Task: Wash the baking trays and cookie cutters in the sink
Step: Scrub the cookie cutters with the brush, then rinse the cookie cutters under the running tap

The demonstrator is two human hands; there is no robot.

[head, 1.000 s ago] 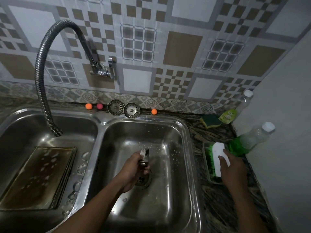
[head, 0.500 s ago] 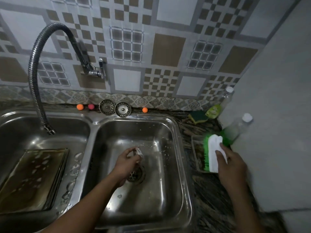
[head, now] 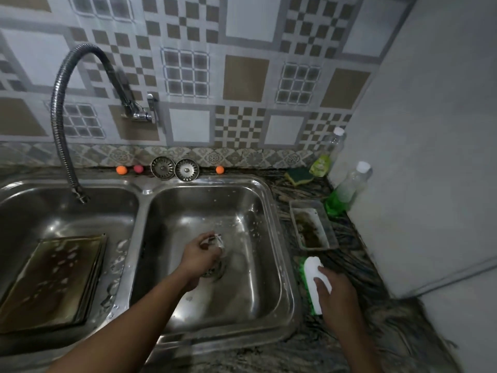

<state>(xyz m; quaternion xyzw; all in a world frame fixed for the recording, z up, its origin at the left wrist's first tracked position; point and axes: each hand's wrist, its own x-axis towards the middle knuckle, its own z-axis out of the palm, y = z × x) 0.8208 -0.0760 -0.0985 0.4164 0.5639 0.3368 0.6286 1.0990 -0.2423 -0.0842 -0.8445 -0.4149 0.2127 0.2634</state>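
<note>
Mid-frame, low in the sink (head: 258,286), a probable cookie cutter (head: 218,239) is pinched in the left hand (head: 200,258); a brush (head: 312,275) is gripped in the right hand (head: 337,294). Scrubbing is called for next.

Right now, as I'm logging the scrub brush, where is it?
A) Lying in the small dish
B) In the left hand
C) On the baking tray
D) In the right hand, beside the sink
D: the right hand grips the white-backed brush just right of the sink; the small dish behind it holds no brush.
</note>
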